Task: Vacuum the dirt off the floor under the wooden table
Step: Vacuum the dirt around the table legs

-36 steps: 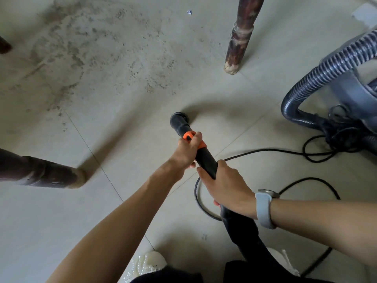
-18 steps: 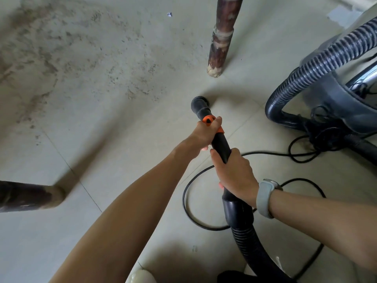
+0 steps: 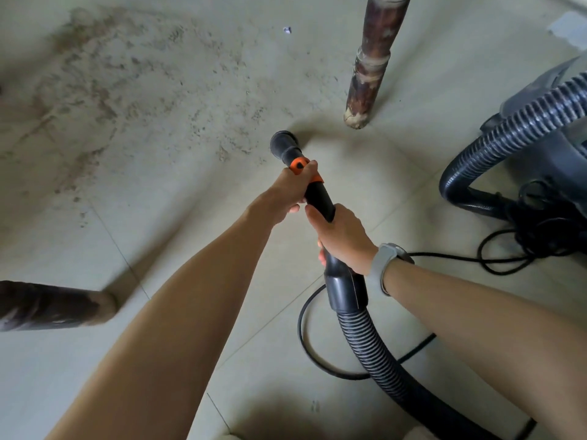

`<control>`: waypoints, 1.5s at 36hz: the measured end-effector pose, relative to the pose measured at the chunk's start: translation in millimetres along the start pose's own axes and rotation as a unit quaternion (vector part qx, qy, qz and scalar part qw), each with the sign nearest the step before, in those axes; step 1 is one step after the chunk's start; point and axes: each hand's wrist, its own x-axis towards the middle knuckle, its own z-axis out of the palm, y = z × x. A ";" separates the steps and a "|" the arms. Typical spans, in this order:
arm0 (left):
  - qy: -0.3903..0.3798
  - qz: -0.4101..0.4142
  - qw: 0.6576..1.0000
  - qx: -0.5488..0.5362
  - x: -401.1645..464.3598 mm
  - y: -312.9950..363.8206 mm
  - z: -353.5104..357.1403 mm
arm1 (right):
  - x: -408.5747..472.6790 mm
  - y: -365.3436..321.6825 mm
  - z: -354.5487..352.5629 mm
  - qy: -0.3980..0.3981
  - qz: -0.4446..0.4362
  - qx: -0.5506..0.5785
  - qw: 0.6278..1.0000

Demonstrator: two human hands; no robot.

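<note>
Black vacuum nozzle [image 3: 283, 147] sits mid-frame at the edge of the brown dirt [image 3: 127, 90] filling the upper left; left hand [image 3: 290, 193] and right hand [image 3: 344, 238] both grip its wand [image 3: 319, 198].

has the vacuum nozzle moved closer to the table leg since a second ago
Yes. The nozzle now sits nearer the foot of the upright table leg and at the edge of the dirt patch, gripped by both hands.
</note>
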 end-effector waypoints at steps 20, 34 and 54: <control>0.077 0.057 0.995 -0.015 -15.5 -57.1 -34.0 | -17.5 7.2 33.9 -0.101 0.002 0.073 0.992; 0.115 0.037 0.992 -0.040 -0.2 -52.1 -62.6 | 3.1 -9.4 58.0 -0.099 -0.037 -0.007 0.994; 0.057 -0.085 0.969 -0.225 -20.4 -29.8 -86.0 | -10.0 -57.7 39.3 -0.109 -0.057 -0.250 0.960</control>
